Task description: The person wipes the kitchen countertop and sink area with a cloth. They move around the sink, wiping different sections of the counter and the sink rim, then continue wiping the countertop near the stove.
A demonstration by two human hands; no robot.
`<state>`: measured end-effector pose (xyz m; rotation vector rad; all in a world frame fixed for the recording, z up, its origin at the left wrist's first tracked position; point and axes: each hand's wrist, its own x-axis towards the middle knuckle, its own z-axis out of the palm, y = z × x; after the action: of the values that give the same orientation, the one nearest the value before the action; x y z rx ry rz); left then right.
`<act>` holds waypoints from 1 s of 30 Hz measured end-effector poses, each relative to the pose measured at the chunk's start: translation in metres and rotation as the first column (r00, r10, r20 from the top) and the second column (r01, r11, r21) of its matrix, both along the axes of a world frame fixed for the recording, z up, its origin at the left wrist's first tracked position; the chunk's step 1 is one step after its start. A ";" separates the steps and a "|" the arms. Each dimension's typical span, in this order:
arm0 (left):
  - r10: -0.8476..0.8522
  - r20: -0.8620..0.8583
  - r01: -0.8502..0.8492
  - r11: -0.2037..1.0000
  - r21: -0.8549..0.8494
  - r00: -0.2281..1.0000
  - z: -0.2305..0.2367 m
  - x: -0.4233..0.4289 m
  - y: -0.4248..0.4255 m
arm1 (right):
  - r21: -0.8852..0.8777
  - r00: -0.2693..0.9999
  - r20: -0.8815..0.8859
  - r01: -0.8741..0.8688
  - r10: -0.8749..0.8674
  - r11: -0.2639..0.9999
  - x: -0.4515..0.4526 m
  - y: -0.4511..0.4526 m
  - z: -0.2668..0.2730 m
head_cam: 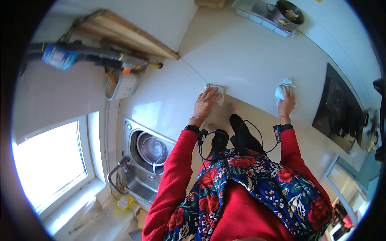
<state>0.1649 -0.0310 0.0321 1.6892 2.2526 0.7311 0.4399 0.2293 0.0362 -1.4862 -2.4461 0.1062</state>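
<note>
My left hand (205, 103) rests on a whitish cloth (219, 95) at the inner edge of the pale countertop (241, 66), near a seam in it. Its fingers are spread over the cloth. Farther right, my right hand (286, 104) grips a bunched light-blue cloth (280, 92) on the counter, left of the black cooktop (334, 102). Part of each cloth is hidden under the fingers.
A steel sink (141, 186) with bowls (152, 147) and a faucet (113, 174) lies at the lower left. A pot (285, 19) stands on a white tray (256, 18) at the top. A green-white basket (126, 87) and wooden shelf (132, 33) are at the upper left.
</note>
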 end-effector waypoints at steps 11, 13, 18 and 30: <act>0.536 -0.056 -0.529 0.842 0.101 0.842 -0.029 -0.041 -0.093 | -0.039 0.958 -0.027 -0.287 0.286 0.957 -0.144 -0.063 -0.023; 0.680 -0.062 -0.669 0.731 0.138 0.730 -0.037 -0.052 -0.123 | -0.058 0.948 -0.026 -0.319 0.318 0.946 -0.164 -0.072 -0.021; 0.953 -0.032 -0.949 0.302 0.085 0.300 -0.040 -0.087 -0.198 | -0.038 0.905 -0.038 -0.426 0.424 0.904 -0.202 -0.082 -0.021; 0.993 0.009 -0.991 0.119 -0.060 0.118 -0.065 -0.109 -0.200 | 0.034 0.909 0.068 -0.414 0.411 0.910 -0.210 -0.090 -0.018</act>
<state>0.0559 -0.2310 -0.0327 -0.2833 3.1148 0.8496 0.2302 0.1394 0.0180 -0.9415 -2.7546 0.0865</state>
